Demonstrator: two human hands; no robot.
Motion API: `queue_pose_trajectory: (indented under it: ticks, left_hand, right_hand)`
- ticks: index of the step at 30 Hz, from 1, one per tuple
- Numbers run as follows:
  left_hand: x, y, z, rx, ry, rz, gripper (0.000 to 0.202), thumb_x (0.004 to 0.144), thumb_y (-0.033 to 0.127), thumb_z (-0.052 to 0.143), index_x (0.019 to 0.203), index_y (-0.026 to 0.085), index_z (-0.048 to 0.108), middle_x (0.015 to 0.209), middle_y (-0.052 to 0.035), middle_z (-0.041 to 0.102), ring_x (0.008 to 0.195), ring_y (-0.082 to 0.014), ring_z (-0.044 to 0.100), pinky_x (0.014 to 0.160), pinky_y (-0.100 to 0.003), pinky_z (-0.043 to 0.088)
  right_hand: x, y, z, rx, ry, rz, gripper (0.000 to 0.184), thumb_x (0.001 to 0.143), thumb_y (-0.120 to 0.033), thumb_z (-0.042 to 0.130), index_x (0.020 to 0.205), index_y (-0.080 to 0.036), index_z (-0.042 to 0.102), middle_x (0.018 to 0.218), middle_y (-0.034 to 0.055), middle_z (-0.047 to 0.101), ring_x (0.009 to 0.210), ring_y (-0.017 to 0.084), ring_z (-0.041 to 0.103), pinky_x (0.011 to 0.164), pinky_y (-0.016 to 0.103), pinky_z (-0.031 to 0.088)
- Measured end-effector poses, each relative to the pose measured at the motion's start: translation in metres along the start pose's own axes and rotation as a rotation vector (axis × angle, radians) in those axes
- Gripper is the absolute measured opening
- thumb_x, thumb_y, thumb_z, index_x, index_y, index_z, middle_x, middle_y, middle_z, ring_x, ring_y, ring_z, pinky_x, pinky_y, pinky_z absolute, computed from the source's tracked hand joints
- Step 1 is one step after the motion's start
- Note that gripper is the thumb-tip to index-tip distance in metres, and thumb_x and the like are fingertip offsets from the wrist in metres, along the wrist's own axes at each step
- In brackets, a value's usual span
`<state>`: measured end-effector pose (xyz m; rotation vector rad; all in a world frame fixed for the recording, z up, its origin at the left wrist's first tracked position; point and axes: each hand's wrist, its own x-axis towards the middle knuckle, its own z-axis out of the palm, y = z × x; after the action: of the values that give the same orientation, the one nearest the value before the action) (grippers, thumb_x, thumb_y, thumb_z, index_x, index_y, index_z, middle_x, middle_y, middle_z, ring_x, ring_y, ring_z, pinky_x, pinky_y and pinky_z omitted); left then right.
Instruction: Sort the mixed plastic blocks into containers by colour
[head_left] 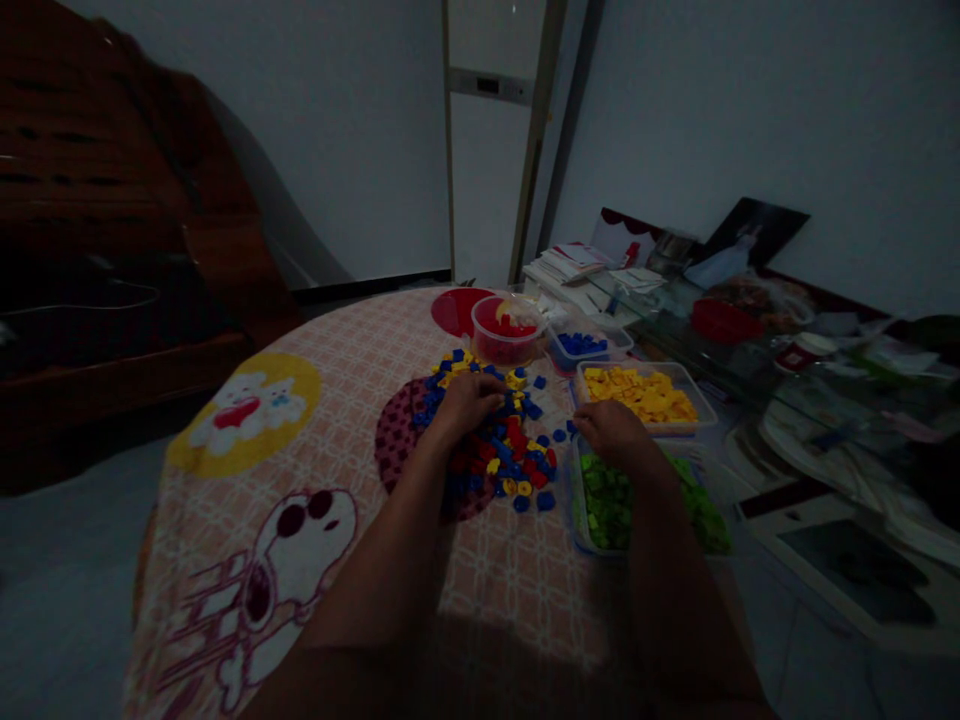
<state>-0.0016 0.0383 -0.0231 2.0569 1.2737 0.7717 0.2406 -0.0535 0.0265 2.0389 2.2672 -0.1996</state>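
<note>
Over a mixed pile of blue, yellow and red toy building blocks [517, 440] is my left hand [472, 400]. Its fingers are curled together among the blocks, and what they hold, if anything, is hidden. My right hand [611, 428] hovers between the pile and the tubs, fingers pinched, with a blue block [571, 427] at the fingertips. Below its wrist stands a clear tub of green blocks [606, 500]. Just beyond it is a tub of yellow blocks [637, 392]. Farther back are a tub of blue blocks [581, 344] and a round tub of red pieces [508, 328].
A patterned cloth [352, 400] covers the round table. A red round lid or disc [456, 311] lies behind the pile. To the right, a cluttered glass shelf [675, 320] carries papers, a picture and bags. A wooden bench [112, 200] stands at the left.
</note>
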Motion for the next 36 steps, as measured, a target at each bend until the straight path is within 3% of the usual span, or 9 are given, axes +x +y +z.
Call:
queue_pose_trajectory:
  ticks: [4, 7, 11, 19, 22, 25, 30, 34, 36]
  left_hand:
    - [-0.004, 0.007, 0.008, 0.028, -0.255, 0.118, 0.025, 0.076, 0.023, 0.073, 0.1, 0.018, 0.079, 0.098, -0.0029, 0.078, 0.087, -0.0187, 0.071, 0.08, -0.025, 0.052]
    - [-0.007, 0.011, 0.012, 0.066, -0.297, 0.179, 0.034, 0.071, 0.022, 0.079, 0.105, 0.021, 0.079, 0.105, -0.0037, 0.077, 0.091, -0.0186, 0.07, 0.08, -0.024, 0.051]
    - [-0.007, 0.016, 0.017, 0.051, -0.381, 0.195, 0.018, 0.074, 0.016, 0.076, 0.09, 0.019, 0.08, 0.092, -0.0023, 0.076, 0.079, -0.0153, 0.068, 0.073, -0.022, 0.049]
    - [-0.003, -0.006, 0.004, 0.085, -0.108, 0.03, 0.012, 0.076, 0.011, 0.071, 0.086, 0.015, 0.077, 0.08, -0.0018, 0.073, 0.072, -0.0146, 0.065, 0.068, -0.023, 0.047]
    - [-0.002, -0.014, -0.002, 0.159, -0.012, -0.004, 0.013, 0.076, 0.012, 0.07, 0.086, 0.016, 0.077, 0.085, -0.0037, 0.074, 0.08, -0.0173, 0.067, 0.077, -0.027, 0.051]
    - [-0.002, -0.011, -0.004, 0.191, 0.056, 0.071, 0.018, 0.075, 0.013, 0.073, 0.091, 0.018, 0.078, 0.099, -0.0062, 0.075, 0.095, -0.0216, 0.067, 0.091, -0.033, 0.052]
    - [-0.007, 0.019, 0.013, 0.041, -0.179, 0.349, 0.027, 0.077, 0.024, 0.078, 0.105, 0.02, 0.075, 0.115, -0.0053, 0.073, 0.11, -0.0214, 0.066, 0.098, -0.031, 0.049]
    - [-0.018, 0.047, 0.04, 0.143, -0.462, 0.499, 0.042, 0.071, 0.027, 0.085, 0.108, 0.016, 0.071, 0.118, -0.009, 0.07, 0.113, -0.0234, 0.064, 0.098, -0.029, 0.048]
    - [-0.026, 0.055, 0.053, 0.241, -0.529, 0.531, 0.056, 0.064, 0.032, 0.09, 0.112, 0.014, 0.068, 0.119, -0.0114, 0.068, 0.113, -0.0262, 0.063, 0.099, -0.032, 0.047]
  right_hand:
    - [0.0, -0.002, -0.001, 0.017, 0.025, 0.027, 0.038, 0.102, -0.03, 0.041, 0.108, -0.015, 0.076, 0.109, 0.0141, 0.076, 0.105, 0.023, 0.067, 0.086, 0.029, 0.041]
    - [0.0, -0.002, 0.0, 0.024, 0.019, 0.029, 0.038, 0.101, -0.029, 0.042, 0.111, -0.015, 0.076, 0.111, 0.0146, 0.076, 0.107, 0.023, 0.067, 0.087, 0.029, 0.042]
    - [0.0, -0.001, 0.001, 0.022, 0.029, 0.023, 0.038, 0.101, -0.029, 0.042, 0.113, -0.015, 0.075, 0.112, 0.0144, 0.076, 0.107, 0.023, 0.068, 0.087, 0.028, 0.042]
    - [-0.001, -0.001, 0.0, 0.025, 0.034, 0.032, 0.037, 0.101, -0.028, 0.043, 0.113, -0.016, 0.076, 0.114, 0.0135, 0.076, 0.11, 0.022, 0.068, 0.09, 0.028, 0.043]
    - [0.0, -0.001, 0.001, 0.017, 0.04, 0.033, 0.037, 0.101, -0.029, 0.044, 0.113, -0.016, 0.076, 0.113, 0.0138, 0.076, 0.109, 0.023, 0.068, 0.09, 0.028, 0.043]
    - [0.0, -0.001, 0.001, 0.021, 0.038, 0.024, 0.037, 0.101, -0.028, 0.043, 0.114, -0.015, 0.076, 0.114, 0.0141, 0.076, 0.109, 0.023, 0.068, 0.09, 0.029, 0.044]
    - [-0.001, -0.003, 0.0, 0.029, 0.04, 0.029, 0.038, 0.101, -0.027, 0.043, 0.116, -0.015, 0.075, 0.117, 0.0142, 0.076, 0.111, 0.023, 0.067, 0.091, 0.029, 0.043]
    - [-0.001, -0.003, -0.001, 0.026, 0.036, 0.031, 0.037, 0.1, -0.027, 0.044, 0.116, -0.015, 0.075, 0.115, 0.0141, 0.076, 0.109, 0.022, 0.068, 0.091, 0.028, 0.043]
    - [-0.001, -0.002, 0.0, 0.018, 0.037, 0.022, 0.037, 0.101, -0.027, 0.043, 0.116, -0.015, 0.075, 0.114, 0.0142, 0.076, 0.109, 0.022, 0.067, 0.091, 0.028, 0.042]
